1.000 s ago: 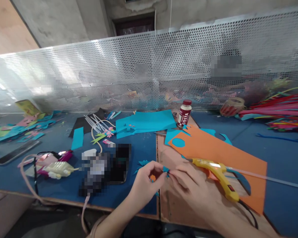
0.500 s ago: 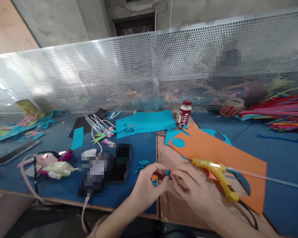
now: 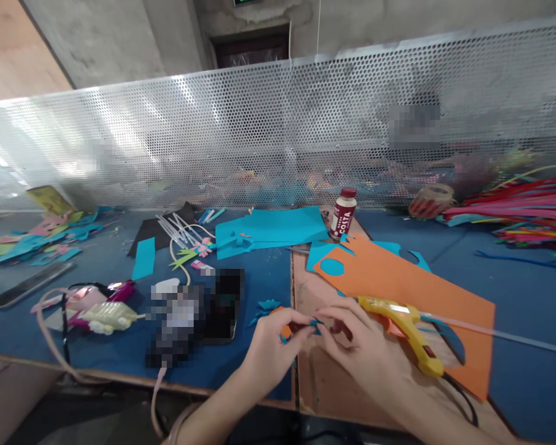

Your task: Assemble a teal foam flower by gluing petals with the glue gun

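My left hand [image 3: 274,343] and my right hand [image 3: 359,346] meet above the wooden board in front of me. Between their fingertips is a small blue paper piece [image 3: 315,323], pinched from both sides; its exact shape is mostly hidden. Beyond the left hand, a blue cut-paper shape [image 3: 267,305] lies on the table, with a bit of orange paper [image 3: 278,313] partly covered by that hand. Close to the right hand rests a yellow hot glue gun [image 3: 410,318], a clear glue stick [image 3: 495,334] sticking out of its back.
Orange sheet [image 3: 417,278] lies under the glue gun. Blue sheets [image 3: 282,225] and a drink bottle [image 3: 343,214] stand farther back, before a perforated metal screen [image 3: 241,136]. Cables, a power strip [image 3: 104,317] and a phone [image 3: 32,283] are at left; colourful pipe cleaners [image 3: 528,207] at right.
My fingers have shifted on the small blue paper piece, with the right fingers opening into a rounder pinch. The camera view has moved very slightly.
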The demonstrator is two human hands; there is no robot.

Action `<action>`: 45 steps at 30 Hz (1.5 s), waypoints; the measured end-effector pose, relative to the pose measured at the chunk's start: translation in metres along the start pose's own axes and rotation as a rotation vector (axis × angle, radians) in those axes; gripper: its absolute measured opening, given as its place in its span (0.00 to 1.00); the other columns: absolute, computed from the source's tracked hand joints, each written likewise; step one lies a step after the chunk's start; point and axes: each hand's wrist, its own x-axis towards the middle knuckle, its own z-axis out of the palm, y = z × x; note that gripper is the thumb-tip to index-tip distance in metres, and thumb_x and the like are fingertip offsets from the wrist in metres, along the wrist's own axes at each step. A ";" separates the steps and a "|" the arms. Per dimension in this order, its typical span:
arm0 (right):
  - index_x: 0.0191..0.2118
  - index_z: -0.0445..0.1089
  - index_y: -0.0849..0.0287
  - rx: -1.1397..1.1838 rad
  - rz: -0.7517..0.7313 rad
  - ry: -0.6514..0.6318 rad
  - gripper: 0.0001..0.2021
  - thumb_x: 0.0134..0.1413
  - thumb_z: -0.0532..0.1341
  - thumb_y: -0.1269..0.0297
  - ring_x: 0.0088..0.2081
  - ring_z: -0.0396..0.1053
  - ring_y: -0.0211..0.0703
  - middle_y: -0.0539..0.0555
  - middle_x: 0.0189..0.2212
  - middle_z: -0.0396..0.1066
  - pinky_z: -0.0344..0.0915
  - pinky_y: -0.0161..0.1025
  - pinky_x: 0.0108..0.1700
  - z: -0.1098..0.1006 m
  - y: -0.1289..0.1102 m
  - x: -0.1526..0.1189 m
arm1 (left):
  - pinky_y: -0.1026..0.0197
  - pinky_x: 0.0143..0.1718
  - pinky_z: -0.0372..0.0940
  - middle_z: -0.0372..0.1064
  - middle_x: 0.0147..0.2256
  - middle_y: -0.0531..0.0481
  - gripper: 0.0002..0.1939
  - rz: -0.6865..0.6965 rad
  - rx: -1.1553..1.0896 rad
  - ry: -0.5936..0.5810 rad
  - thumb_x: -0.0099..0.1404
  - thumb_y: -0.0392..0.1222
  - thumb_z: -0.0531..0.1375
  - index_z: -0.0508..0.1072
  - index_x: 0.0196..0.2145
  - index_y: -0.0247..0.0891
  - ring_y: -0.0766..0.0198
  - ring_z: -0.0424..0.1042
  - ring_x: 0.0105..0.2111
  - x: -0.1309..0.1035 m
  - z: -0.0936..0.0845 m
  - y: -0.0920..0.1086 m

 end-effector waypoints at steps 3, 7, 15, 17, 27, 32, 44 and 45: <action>0.39 0.72 0.57 0.068 0.029 -0.057 0.06 0.57 0.59 0.72 0.25 0.67 0.34 0.53 0.34 0.70 0.68 0.31 0.26 -0.002 0.001 0.003 | 0.63 0.37 0.66 0.78 0.32 0.48 0.03 -0.013 0.020 0.011 0.62 0.36 0.62 0.78 0.32 0.38 0.61 0.75 0.33 0.000 0.000 -0.002; 0.38 0.71 0.56 0.024 -0.027 -0.009 0.05 0.57 0.60 0.71 0.26 0.67 0.36 0.52 0.33 0.70 0.68 0.33 0.26 -0.002 0.002 0.003 | 0.62 0.38 0.67 0.78 0.32 0.48 0.04 -0.014 0.008 0.010 0.62 0.36 0.61 0.77 0.33 0.38 0.60 0.75 0.34 0.000 0.000 -0.002; 0.32 0.65 0.56 -0.090 -0.112 0.028 0.06 0.57 0.59 0.74 0.34 0.71 0.38 0.51 0.30 0.70 0.69 0.33 0.33 -0.002 -0.002 -0.003 | 0.62 0.37 0.67 0.75 0.31 0.47 0.04 0.072 0.019 -0.008 0.62 0.33 0.60 0.76 0.33 0.36 0.61 0.74 0.32 0.000 0.000 0.001; 0.33 0.65 0.56 -0.116 -0.121 0.020 0.06 0.56 0.59 0.75 0.34 0.71 0.38 0.51 0.30 0.70 0.68 0.32 0.33 -0.004 -0.002 -0.002 | 0.62 0.37 0.66 0.75 0.31 0.47 0.04 0.097 0.014 -0.013 0.62 0.32 0.59 0.75 0.33 0.36 0.62 0.73 0.32 0.000 0.000 0.002; 0.33 0.66 0.57 -0.011 -0.080 -0.020 0.07 0.54 0.57 0.77 0.29 0.68 0.36 0.50 0.30 0.68 0.66 0.32 0.30 -0.003 -0.001 -0.001 | 0.65 0.37 0.64 0.73 0.32 0.49 0.06 0.125 0.019 -0.067 0.62 0.31 0.58 0.73 0.35 0.36 0.64 0.72 0.32 -0.001 -0.001 0.001; 0.40 0.70 0.58 0.074 -0.035 -0.037 0.07 0.56 0.59 0.75 0.25 0.64 0.33 0.53 0.33 0.69 0.62 0.31 0.24 -0.002 0.003 -0.001 | 0.64 0.37 0.64 0.73 0.32 0.49 0.05 0.122 0.006 -0.075 0.64 0.33 0.58 0.74 0.36 0.37 0.64 0.71 0.32 0.000 -0.003 0.002; 0.31 0.68 0.56 0.345 0.329 -0.274 0.08 0.62 0.57 0.64 0.32 0.65 0.39 0.50 0.29 0.67 0.61 0.35 0.31 -0.007 0.003 0.000 | 0.65 0.32 0.62 0.70 0.28 0.51 0.03 -0.076 -0.094 -0.070 0.60 0.38 0.61 0.72 0.32 0.36 0.65 0.68 0.29 0.002 -0.002 0.000; 0.31 0.68 0.56 0.371 0.383 -0.294 0.08 0.62 0.57 0.63 0.32 0.65 0.39 0.49 0.29 0.67 0.60 0.35 0.32 -0.008 0.003 0.001 | 0.65 0.32 0.62 0.69 0.28 0.51 0.03 -0.095 -0.121 -0.080 0.60 0.39 0.61 0.72 0.31 0.36 0.65 0.68 0.29 0.002 -0.002 0.000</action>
